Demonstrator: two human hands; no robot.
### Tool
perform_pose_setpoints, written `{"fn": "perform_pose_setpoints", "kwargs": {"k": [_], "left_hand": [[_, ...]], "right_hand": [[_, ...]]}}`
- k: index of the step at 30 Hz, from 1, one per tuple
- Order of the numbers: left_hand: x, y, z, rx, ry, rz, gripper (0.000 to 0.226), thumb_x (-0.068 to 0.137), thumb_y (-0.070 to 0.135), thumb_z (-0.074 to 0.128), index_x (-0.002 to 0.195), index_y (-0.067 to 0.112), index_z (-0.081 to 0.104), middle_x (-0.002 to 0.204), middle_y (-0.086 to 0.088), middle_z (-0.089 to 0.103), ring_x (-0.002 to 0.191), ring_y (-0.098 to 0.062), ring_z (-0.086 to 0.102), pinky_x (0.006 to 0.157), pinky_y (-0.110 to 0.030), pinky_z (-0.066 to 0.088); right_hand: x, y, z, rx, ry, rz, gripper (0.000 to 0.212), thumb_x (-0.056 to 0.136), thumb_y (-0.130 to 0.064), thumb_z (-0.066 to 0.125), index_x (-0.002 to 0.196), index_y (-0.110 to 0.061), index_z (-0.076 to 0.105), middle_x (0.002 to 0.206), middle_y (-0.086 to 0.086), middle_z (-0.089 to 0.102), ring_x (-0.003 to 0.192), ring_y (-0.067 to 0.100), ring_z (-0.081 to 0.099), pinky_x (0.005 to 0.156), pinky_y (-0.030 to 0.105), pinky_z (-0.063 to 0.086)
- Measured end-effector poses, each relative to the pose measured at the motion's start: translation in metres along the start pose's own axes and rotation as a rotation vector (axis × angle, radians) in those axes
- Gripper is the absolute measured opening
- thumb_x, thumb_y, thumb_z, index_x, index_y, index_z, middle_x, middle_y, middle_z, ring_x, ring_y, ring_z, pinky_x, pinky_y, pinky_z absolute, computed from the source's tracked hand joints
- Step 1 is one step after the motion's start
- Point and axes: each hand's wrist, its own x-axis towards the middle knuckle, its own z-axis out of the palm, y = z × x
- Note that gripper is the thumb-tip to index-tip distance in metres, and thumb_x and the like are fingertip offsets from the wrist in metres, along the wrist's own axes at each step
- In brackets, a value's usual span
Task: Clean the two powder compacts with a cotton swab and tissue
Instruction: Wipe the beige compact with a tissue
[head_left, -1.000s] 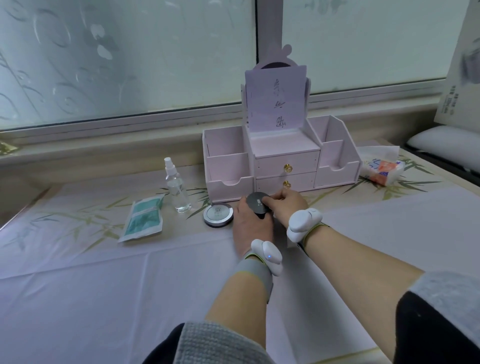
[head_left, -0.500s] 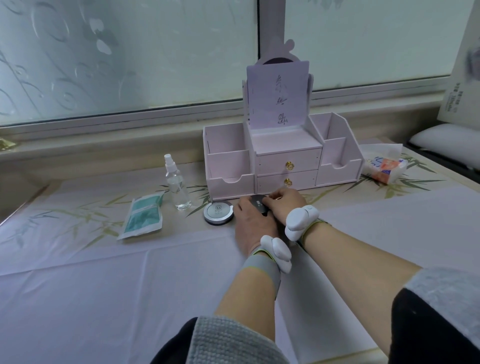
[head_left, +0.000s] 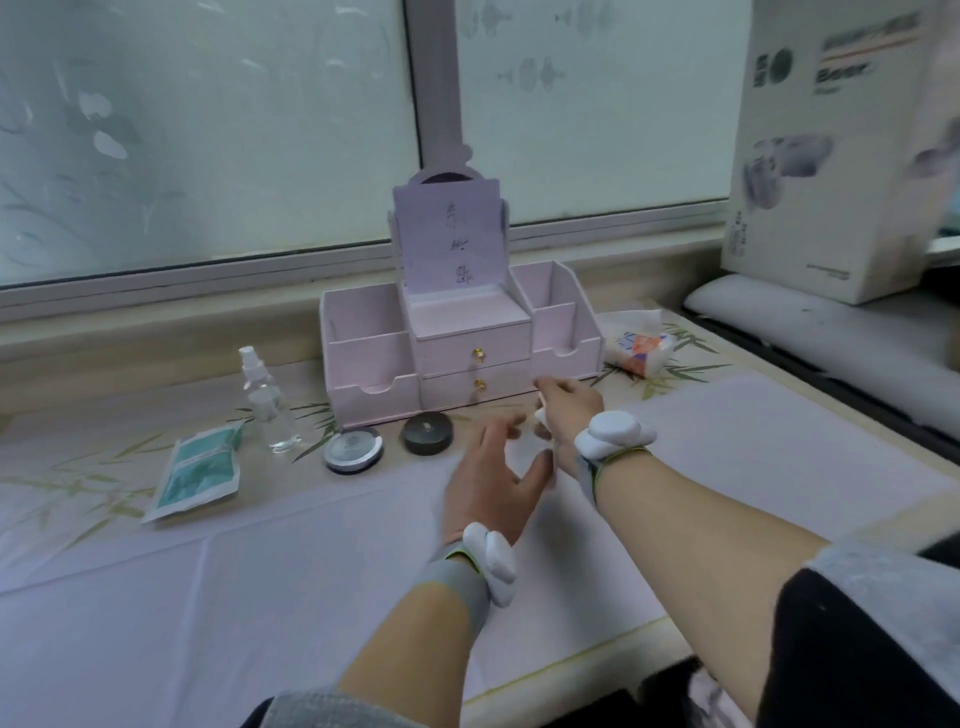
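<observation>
Two round powder compacts lie shut on the table in front of the pink organiser: a silver-lidded compact (head_left: 354, 449) on the left and a black compact (head_left: 427, 434) right beside it. My left hand (head_left: 493, 480) hovers just right of the black compact with its fingers spread and nothing in it. My right hand (head_left: 569, 410) is further right, near the organiser's lower right corner, blurred, fingers loosely apart; a small pale patch shows under them. A tissue pack (head_left: 641, 351) lies to the right of the organiser. No cotton swab is visible.
The pink drawer organiser (head_left: 457, 358) stands at the back by the window sill. A clear spray bottle (head_left: 267, 402) and a teal sachet (head_left: 197, 470) lie to the left. A large cardboard box (head_left: 831, 156) stands at the far right. A white cloth (head_left: 208, 597) covers the near table.
Both hands have let go of the black compact, which now lies on the table. They have moved off to the right, the right hand furthest. The view has shifted right.
</observation>
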Motion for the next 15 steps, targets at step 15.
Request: {"fn": "perform_pose_setpoints", "kwargs": {"k": [15], "left_hand": [[-0.011, 0.138, 0.107, -0.142, -0.382, 0.065, 0.011, 0.093, 0.032, 0.055, 0.095, 0.041, 0.062, 0.071, 0.009, 0.071, 0.059, -0.008, 0.068, 0.062, -0.026, 0.051]], "right_hand": [[-0.037, -0.016, -0.193, 0.166, 0.094, 0.077, 0.032, 0.093, -0.007, 0.038, 0.107, -0.017, 0.066, 0.100, 0.014, 0.074, 0.069, 0.029, 0.063, 0.055, 0.032, 0.047]]}}
